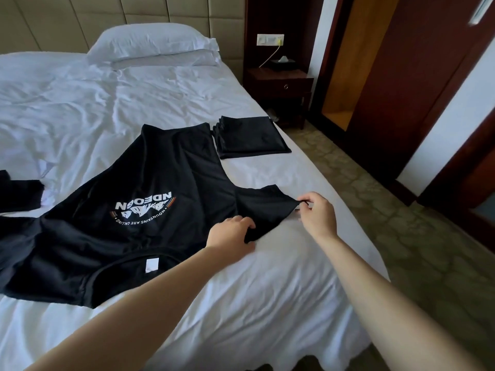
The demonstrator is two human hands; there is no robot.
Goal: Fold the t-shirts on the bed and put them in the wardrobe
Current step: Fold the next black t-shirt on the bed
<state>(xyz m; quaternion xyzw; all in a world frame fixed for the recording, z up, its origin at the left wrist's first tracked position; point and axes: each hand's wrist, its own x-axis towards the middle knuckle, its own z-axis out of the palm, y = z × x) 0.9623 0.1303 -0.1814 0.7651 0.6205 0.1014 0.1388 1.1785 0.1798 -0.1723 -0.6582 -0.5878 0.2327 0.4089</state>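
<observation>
- The black t-shirt (150,188) lies spread on the bed (267,290), print up and collar toward the person. I think it lies flat so that the folds come straight.
- The right hand (317,212) pinches the tip of the sleeve (267,207). The left hand (230,234) grips the cloth at the sleeve's shoulder end. Together they seem to stretch the sleeve before it is folded in.
- A folded pile (249,137) of black shirts sits just beyond the hem, near the bed's right edge. This is probably handy for carrying to the wardrobe (348,62).
- Another dark garment (18,194) lies at the left edge.
- The white sheet is wrinkled, and two pillows (152,44) lie by the padded headboard.
- To the right are a nightstand (278,84), the open wardrobe and a patterned carpet (401,223).
</observation>
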